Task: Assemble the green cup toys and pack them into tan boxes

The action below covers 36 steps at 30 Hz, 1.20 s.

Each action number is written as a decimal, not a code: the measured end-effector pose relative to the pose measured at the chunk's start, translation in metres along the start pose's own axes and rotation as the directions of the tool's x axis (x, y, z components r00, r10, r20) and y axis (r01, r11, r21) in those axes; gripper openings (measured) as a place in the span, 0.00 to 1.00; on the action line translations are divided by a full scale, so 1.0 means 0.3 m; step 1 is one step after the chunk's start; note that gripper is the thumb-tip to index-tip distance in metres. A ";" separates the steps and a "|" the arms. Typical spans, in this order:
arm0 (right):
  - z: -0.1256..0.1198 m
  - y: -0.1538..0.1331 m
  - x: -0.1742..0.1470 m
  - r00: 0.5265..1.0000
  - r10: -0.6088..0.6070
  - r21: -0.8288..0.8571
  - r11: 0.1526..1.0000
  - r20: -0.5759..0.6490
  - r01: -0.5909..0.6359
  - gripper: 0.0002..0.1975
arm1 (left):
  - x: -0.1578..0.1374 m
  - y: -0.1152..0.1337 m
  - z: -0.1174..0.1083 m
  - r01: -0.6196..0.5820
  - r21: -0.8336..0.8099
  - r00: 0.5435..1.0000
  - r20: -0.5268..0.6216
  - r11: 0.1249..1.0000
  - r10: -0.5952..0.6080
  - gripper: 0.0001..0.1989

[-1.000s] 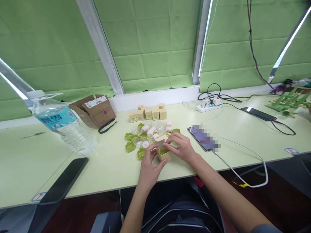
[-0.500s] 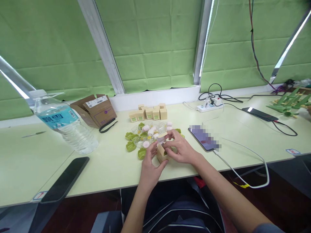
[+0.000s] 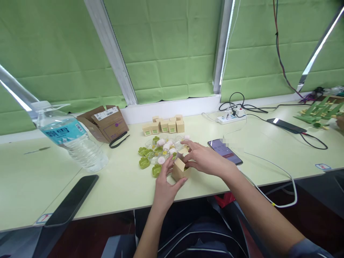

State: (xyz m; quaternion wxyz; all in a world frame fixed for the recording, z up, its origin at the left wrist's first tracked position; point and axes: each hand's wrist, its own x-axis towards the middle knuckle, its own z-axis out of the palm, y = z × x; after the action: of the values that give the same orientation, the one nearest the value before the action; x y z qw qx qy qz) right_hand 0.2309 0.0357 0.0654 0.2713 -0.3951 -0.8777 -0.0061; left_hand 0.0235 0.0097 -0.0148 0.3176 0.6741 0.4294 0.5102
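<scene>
A small tan cardboard box (image 3: 180, 171) stands near the table's front edge, its top flaps raised. My left hand (image 3: 166, 181) is closed round its left side, thumb along the front and fingers behind. My right hand (image 3: 202, 157) bends over the right side, fingertips on the opening and the raised flap; what lies inside is mostly hidden. Just behind are green flower-shaped dishes (image 3: 144, 162), pale pink cylindrical pieces (image 3: 161, 160) and clear plastic cups (image 3: 152, 157), spread in a loose pile.
Several finished-looking small boxes (image 3: 163, 126) stand in a group at the back. A large water bottle (image 3: 73, 138), an open carton (image 3: 107, 125) and a black phone (image 3: 72, 199) are to the left. A lit phone (image 3: 225, 152), white cable (image 3: 285, 172) and power strip (image 3: 231, 119) lie right.
My right hand has shifted slightly, with its fingers lower over the opening. The box is turned a little in my left hand, and its far flap is lower.
</scene>
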 end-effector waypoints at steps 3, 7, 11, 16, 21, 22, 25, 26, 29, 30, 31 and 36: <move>-0.006 -0.003 0.021 0.999 -0.038 0.014 0.999 0.028 0.037 0.06 | 0.002 -0.001 -0.002 0.029 -0.025 1.000 0.006 0.999 -0.029 0.41; -0.025 -0.009 0.031 0.996 -0.089 0.119 0.989 0.027 0.085 0.06 | 0.005 0.005 -0.005 0.076 -0.076 0.997 0.009 0.994 -0.076 0.40; -0.041 -0.009 0.030 0.994 -0.010 0.287 0.957 -0.108 0.041 0.05 | 0.008 0.004 -0.007 0.101 -0.159 0.995 0.023 0.982 -0.099 0.40; -0.030 0.004 0.021 0.928 0.281 0.760 0.649 -0.246 0.004 0.12 | 0.012 0.007 -0.007 0.173 -0.244 0.985 0.034 0.954 -0.170 0.41; 0.019 0.014 0.007 0.868 0.488 0.989 0.147 -0.092 0.023 0.16 | 0.014 0.036 -0.014 0.252 -0.376 0.965 0.030 0.892 -0.259 0.41; 0.034 0.015 0.005 0.863 0.501 0.995 0.095 -0.062 0.017 0.16 | 0.014 0.041 -0.015 0.257 -0.391 0.963 0.024 0.884 -0.269 0.41; 0.084 0.015 0.001 0.857 0.515 1.000 0.009 -0.008 0.005 0.16 | 0.014 0.049 -0.016 0.257 -0.418 0.960 0.010 0.871 -0.279 0.41; 0.100 0.014 0.001 0.863 0.506 1.000 0.010 -0.008 0.003 0.16 | 0.013 0.050 -0.016 0.253 -0.421 0.961 0.007 0.871 -0.276 0.41; 0.133 0.009 0.000 0.891 0.449 0.996 0.085 -0.057 0.021 0.15 | 0.012 0.053 -0.015 0.232 -0.408 0.967 -0.004 0.883 -0.256 0.41; 0.137 0.007 -0.001 0.902 0.426 0.992 0.122 -0.072 0.022 0.15 | 0.012 0.054 -0.015 0.224 -0.397 0.969 -0.004 0.890 -0.245 0.41; 0.137 0.005 -0.003 0.911 0.404 0.986 0.164 -0.083 0.017 0.15 | 0.011 0.056 -0.015 0.214 -0.388 0.972 -0.003 0.897 -0.234 0.41; 0.089 -0.009 -0.015 0.933 0.316 0.849 0.529 -0.173 -0.022 0.12 | 0.012 0.046 -0.018 0.177 -0.327 0.983 0.003 0.928 -0.186 0.40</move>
State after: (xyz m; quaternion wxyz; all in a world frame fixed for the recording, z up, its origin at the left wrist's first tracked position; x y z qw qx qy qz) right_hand 0.2188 0.0368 0.0412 0.5575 -0.2962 -0.6774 0.3776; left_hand 0.0223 0.0068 0.0001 0.4643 0.5627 0.4041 0.5518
